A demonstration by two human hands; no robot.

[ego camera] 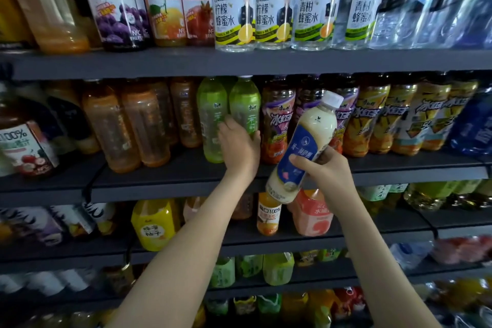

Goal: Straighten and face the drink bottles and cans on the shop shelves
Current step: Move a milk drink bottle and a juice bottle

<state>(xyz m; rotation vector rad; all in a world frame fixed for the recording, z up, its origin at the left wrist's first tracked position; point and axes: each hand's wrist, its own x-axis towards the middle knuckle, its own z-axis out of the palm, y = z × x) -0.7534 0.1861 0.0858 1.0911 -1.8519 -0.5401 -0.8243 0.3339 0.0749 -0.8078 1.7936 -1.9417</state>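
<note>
My right hand (323, 168) grips a milky white bottle with a blue label and white cap (303, 146), held tilted in front of the second shelf, its cap pointing up and right. My left hand (238, 145) wraps around the lower part of a green tea bottle (245, 106) standing on that shelf; a second green tea bottle (211, 120) stands just left of it. Purple-labelled iced tea bottles (277, 120) stand right of the green ones, partly hidden by the held bottle.
Orange tea bottles (127, 125) fill the shelf's left, yellow iced tea bottles (383, 117) its right. Juice and honey water bottles (234, 16) line the top shelf. Lower shelves hold a yellow bottle (154, 224), a pink bottle (312, 216) and green ones. Dark shelf edge (159, 186).
</note>
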